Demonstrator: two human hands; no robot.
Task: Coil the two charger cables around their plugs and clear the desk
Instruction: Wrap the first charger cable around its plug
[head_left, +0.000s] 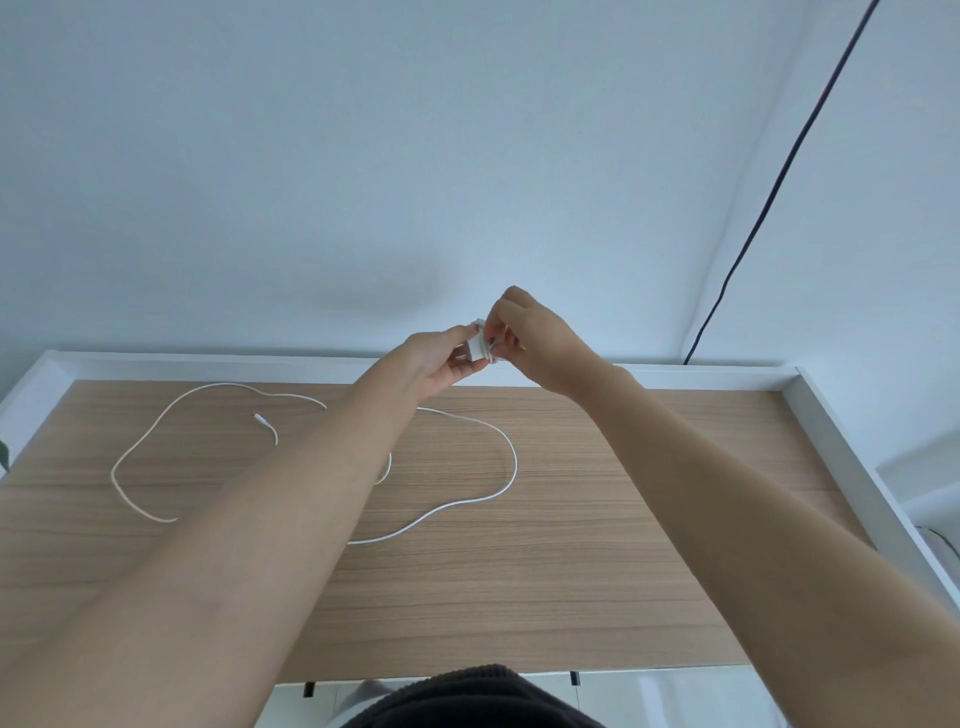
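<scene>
Mid-wrap on first charger, both hands raised above far edge of desk (519, 597). Left hand (436, 358) closed around white plug (477, 347), gripping body so it stays fixed as a spool. Right hand (524, 338) just beside it, fingertips (496, 332) pinched narrow on cable right at plug, apparently laying a turn; a few wraps seem already on, detail too small to confirm. Held high, probably to keep slack hanging free and stop loops snagging on desk surface. Rest of white cable (498, 457) below and toward body from hands, sprawled in loose loops on wood; run up to plug hidden behind left forearm. Connector tip (258, 417) lies far left of left hand, inside a loop. Whether loops belong to one cable or two: cannot tell, second plug not visible. Dark cord (769, 208) down wall right of right hand, unrelated. Judgement: early stage, most slack unwound, desk not cleared.
</scene>
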